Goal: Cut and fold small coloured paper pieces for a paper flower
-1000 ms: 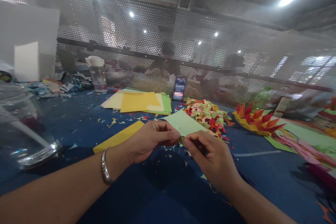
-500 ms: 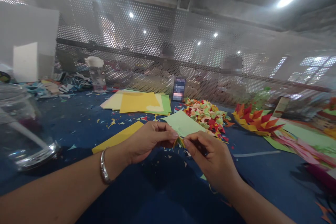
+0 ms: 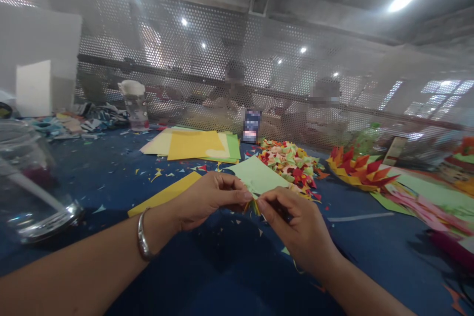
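Note:
My left hand (image 3: 209, 198) and my right hand (image 3: 296, 224) meet above the blue table (image 3: 229, 261). Their fingertips pinch a small stack of folded coloured paper pieces (image 3: 253, 205) between them, with yellow, green and red edges showing. A silver bangle (image 3: 142, 235) sits on my left wrist. Just behind the hands a light green paper sheet (image 3: 261, 176) lies on the table. A yellow sheet (image 3: 165, 194) lies flat to the left of my left hand.
A pile of small folded paper pieces (image 3: 291, 160) and a spiky orange-red paper flower (image 3: 361, 170) lie behind. Yellow and green sheets (image 3: 196, 144) are stacked further back. A glass jar (image 3: 31, 182) stands at the left, a cup (image 3: 135, 104) beyond. People sit behind a perforated metal screen (image 3: 259, 74).
My fingertips have closed together on the small folded pieces, which now show between both hands. The light green sheet that seemed pinched earlier now lies behind the hands.

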`<state>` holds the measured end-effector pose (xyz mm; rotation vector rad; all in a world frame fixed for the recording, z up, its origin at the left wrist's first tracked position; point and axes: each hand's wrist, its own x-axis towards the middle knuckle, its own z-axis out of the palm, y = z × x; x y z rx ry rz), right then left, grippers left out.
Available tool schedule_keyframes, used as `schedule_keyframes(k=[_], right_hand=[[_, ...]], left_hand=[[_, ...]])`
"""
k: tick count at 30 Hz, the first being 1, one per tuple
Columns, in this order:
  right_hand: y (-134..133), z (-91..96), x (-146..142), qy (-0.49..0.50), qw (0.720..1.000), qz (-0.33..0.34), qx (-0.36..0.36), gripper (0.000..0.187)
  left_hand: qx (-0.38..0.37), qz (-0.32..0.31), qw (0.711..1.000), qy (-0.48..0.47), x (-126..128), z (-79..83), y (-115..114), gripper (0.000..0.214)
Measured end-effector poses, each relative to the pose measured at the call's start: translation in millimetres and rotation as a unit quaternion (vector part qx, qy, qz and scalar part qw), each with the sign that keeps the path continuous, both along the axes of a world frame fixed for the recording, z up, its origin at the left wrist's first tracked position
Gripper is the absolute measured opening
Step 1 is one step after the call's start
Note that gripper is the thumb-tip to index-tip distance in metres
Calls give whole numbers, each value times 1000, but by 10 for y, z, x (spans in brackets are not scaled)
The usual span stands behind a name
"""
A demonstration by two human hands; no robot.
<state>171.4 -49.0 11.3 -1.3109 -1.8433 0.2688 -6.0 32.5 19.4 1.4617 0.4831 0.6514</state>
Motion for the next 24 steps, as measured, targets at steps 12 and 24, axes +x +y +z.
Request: schedule_keyframes(k=[12, 24], right_hand=[[5, 11, 13, -9, 1000, -23, 7, 17], [3, -11, 8, -12, 1000, -19, 16, 12]], left_hand=[[37, -17, 999, 23, -40, 23, 25, 14], [101, 61, 992, 47, 8, -43, 23, 9]])
